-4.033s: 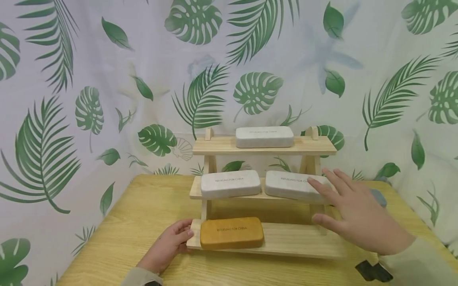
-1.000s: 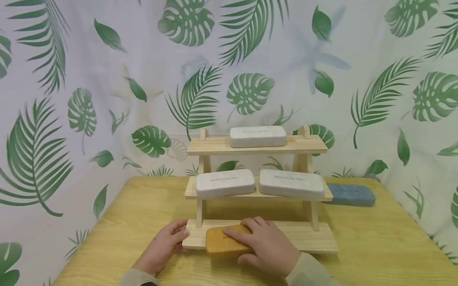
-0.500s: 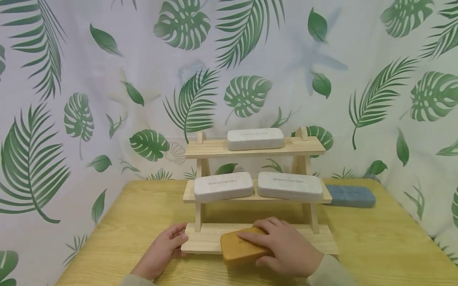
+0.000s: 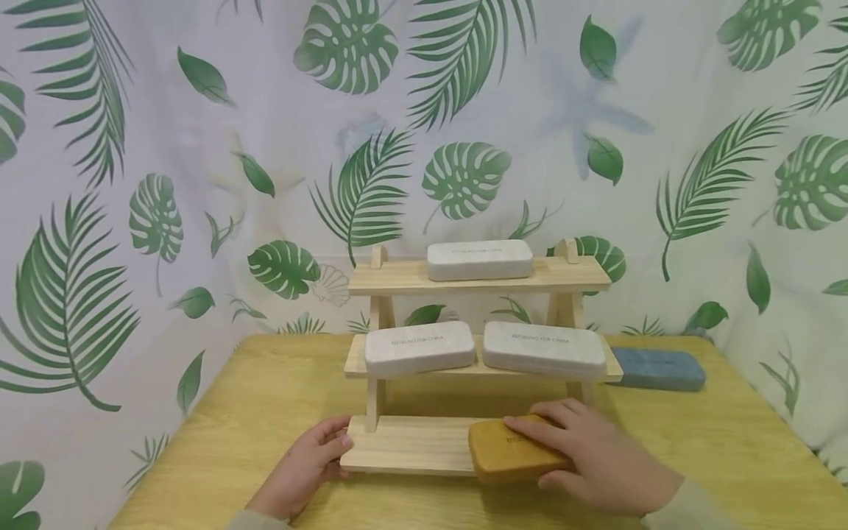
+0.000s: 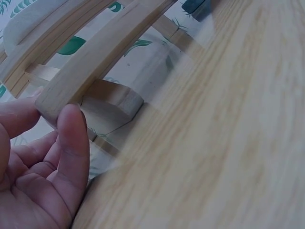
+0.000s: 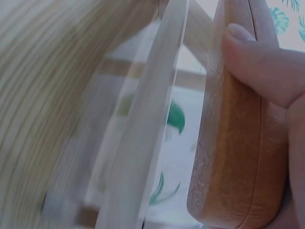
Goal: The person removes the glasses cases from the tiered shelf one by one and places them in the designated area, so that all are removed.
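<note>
A mustard-yellow glasses case [image 4: 506, 449] with printed lettering is in my right hand [image 4: 599, 460], fingers over its top and thumb along its near side. In the right wrist view a gap shows between the case [image 6: 238, 143] and the shelf board [image 6: 147, 114]. My left hand [image 4: 306, 465] holds the left end of the bottom board [image 4: 411, 445] of a three-tier wooden stand. The left wrist view shows thumb and fingers pinching that board's end [image 5: 76, 81]. Two white cases, one left [image 4: 420, 350] and one right [image 4: 543, 350], lie on the middle tier.
Another white case [image 4: 480, 260] lies on the top tier, between two wooden pegs. Behind the stand's right side, a blue case [image 4: 659, 368] lies on the wood-grain table [image 4: 232, 412]. A leaf-printed curtain [image 4: 199, 147] hangs behind the table.
My right hand came down from beside the middle tier, took the yellow case from the bottom tier's left side and carried it rightward. My left hand keeps hold of the board.
</note>
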Action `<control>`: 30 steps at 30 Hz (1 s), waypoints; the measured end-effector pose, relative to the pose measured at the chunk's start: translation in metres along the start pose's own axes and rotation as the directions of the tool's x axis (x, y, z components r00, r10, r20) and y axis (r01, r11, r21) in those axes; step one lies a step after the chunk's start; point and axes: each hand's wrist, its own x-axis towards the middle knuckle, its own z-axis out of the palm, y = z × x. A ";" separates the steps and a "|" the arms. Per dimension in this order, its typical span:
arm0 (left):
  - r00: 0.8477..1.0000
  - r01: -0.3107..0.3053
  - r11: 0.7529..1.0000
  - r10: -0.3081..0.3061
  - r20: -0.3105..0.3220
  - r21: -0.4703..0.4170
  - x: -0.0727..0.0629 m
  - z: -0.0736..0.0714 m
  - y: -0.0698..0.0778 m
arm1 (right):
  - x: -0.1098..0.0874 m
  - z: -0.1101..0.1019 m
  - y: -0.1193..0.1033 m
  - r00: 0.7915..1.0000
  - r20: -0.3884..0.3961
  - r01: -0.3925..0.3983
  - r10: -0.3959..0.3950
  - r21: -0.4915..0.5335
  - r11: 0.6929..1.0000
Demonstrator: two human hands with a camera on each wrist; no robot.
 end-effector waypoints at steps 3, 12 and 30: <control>1.000 -0.004 1.000 0.004 0.002 0.008 -0.001 -0.001 0.001 | -0.012 -0.004 0.010 1.000 -0.010 -0.025 0.024 -0.022 0.999; 1.000 -0.004 1.000 0.004 0.002 0.008 0.001 -0.001 0.000 | -0.047 -0.016 0.033 0.997 -0.044 -0.074 0.070 -0.086 0.994; 1.000 -0.002 1.000 0.002 0.000 -0.022 0.002 0.000 -0.001 | -0.079 -0.038 0.068 0.986 -0.007 -0.167 0.167 -0.082 0.982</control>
